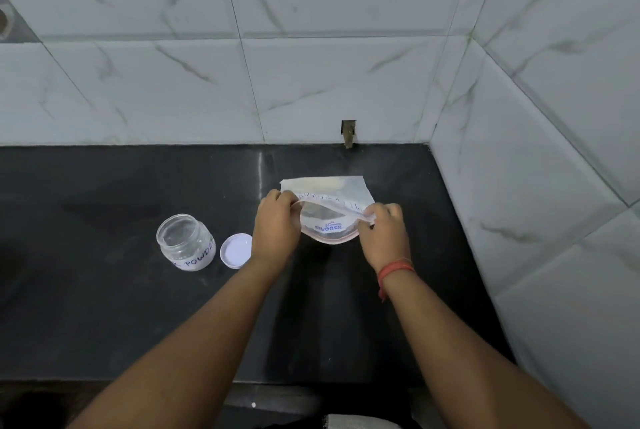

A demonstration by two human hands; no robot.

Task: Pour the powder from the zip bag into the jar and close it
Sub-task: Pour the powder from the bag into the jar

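Observation:
A clear zip bag (329, 217) with blue print and a pink zip strip lies on the black counter (104, 307), its mouth spread apart toward me. Pale powder shows at its far end. My left hand (275, 228) pinches the left end of the zip strip. My right hand (382, 231) pinches the right end. A small clear glass jar (185, 241) with a white label reading POWDER stands open to the left. Its white lid (236, 250) lies upside down between the jar and my left hand.
White marble-look tiled walls rise behind the counter and along its right side, meeting in a corner (429, 141). A small notch (348, 133) sits in the back wall at counter level. The counter's front edge (311, 385) runs below my forearms.

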